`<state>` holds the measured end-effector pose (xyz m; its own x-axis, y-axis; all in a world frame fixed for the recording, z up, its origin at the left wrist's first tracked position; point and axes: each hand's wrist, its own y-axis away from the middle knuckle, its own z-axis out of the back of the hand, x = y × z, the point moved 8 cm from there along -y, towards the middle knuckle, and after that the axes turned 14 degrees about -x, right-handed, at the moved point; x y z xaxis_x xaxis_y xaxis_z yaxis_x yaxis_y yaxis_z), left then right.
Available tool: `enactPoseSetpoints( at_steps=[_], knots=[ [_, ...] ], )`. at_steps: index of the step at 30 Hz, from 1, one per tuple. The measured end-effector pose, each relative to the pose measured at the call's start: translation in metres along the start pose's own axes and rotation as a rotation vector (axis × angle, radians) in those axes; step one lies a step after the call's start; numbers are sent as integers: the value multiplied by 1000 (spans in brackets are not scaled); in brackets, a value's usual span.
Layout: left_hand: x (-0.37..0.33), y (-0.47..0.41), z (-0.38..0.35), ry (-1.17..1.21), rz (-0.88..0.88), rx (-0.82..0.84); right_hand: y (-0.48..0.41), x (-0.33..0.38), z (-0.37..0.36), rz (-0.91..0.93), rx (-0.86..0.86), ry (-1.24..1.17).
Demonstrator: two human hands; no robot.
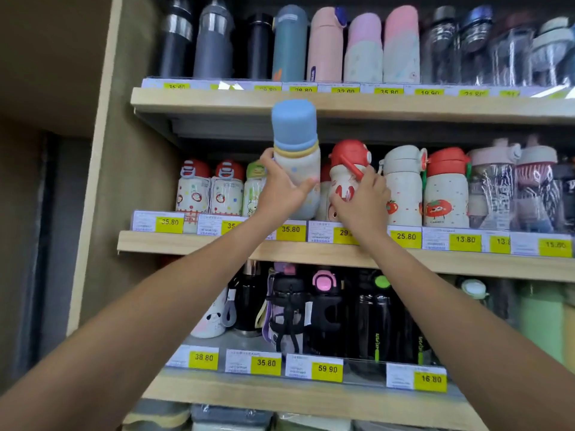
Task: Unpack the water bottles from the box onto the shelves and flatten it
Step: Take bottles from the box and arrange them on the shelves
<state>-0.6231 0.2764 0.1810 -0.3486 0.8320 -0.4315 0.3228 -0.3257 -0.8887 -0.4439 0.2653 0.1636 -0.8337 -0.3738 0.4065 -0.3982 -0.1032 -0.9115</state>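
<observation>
Currently left grip [281,188] is wrapped round the lower body of the blue-capped bottle [295,129] — thumb on its left side, fingers curled across the right; bottle upright, held at the front of the middle shelf [186,242], between the green-topped bottle [253,194] and the red-capped bottle [348,160]; its cap overlaps the edge of the upper shelf [404,107] in view; whether its base rests on the board I cannot tell.

Right grip [361,197] is closed on the red-capped bottle, thumb low on the front, fingers curled near the red strap; it looks to be steadying or shifting that neighbour to make room.

Handling, judged: wall looks rigid, smooth and printed, so probably slippery; likely empty, hence light; the large cap may make it top-heavy. Best hold is the body below the yellow ring — not the cap, which might loosen. Neighbours stand close, so a knock could topple them.

Box not in view; flattening not yet done.
</observation>
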Motion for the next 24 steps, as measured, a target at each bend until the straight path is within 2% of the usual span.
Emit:
enactPoseSetpoints(
  at_steps=[4, 9, 13, 24],
  knots=[
    [10, 10, -15, -89, -37, 75, 3, -2, -4, 17, -39, 37],
    [24, 12, -22, -240, 28, 70, 5, 1, -5, 81, -64, 84],
    [31, 2, -28, -258, 115, 143, 5, 0, -3, 70, -71, 59],
    [51, -10, -42, -333, 209, 261, 8, 4, 0, 114, -66, 66]
  ],
)
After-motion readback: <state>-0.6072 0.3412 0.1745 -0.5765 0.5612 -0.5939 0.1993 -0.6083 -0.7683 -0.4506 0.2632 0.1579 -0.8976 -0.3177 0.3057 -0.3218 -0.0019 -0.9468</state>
